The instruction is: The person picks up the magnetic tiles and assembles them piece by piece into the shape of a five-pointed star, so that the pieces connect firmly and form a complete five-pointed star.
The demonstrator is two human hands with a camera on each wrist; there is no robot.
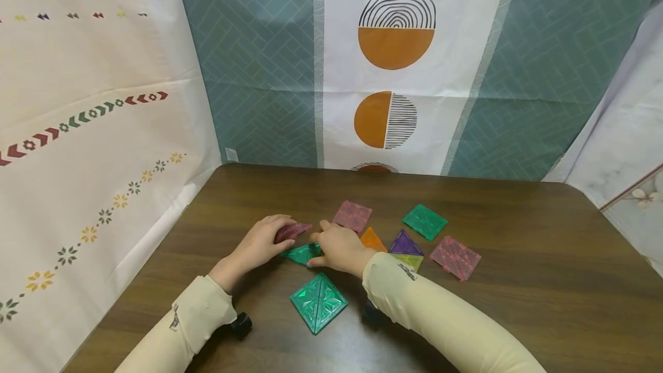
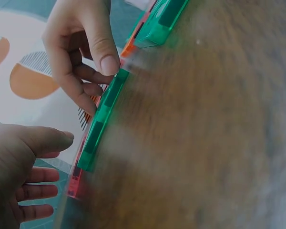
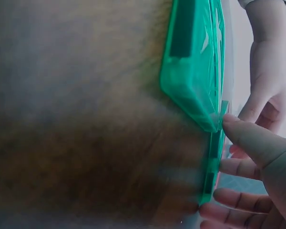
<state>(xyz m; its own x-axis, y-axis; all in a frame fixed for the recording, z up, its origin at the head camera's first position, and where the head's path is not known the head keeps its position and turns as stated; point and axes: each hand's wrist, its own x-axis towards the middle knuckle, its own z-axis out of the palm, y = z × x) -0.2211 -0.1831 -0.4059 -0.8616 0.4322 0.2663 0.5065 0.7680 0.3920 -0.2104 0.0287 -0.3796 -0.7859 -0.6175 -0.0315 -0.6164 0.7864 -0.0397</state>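
In the head view my right hand (image 1: 339, 249) pinches a green triangular magnetic tile (image 1: 301, 254) at its right end, thumb on the near side and fingers beyond. The tile lies low on the table. My left hand (image 1: 261, 240) is just left of it, fingers extended over a red tile (image 1: 293, 231) that they partly cover. The left wrist view has the left thumb (image 2: 52, 139) straight and apart from the green tile (image 2: 104, 119). Nearer my body, two green triangles (image 1: 318, 303) lie edge to edge as a diamond.
Beyond the right hand lie a red square tile (image 1: 353, 215), an orange triangle (image 1: 372, 239), a purple triangle (image 1: 406, 244) and a yellow tile (image 1: 410, 261). Farther right are a green square (image 1: 425, 221) and another red square (image 1: 456, 258). Patterned cloth (image 1: 259, 73) hangs behind the wooden table (image 1: 544, 281).
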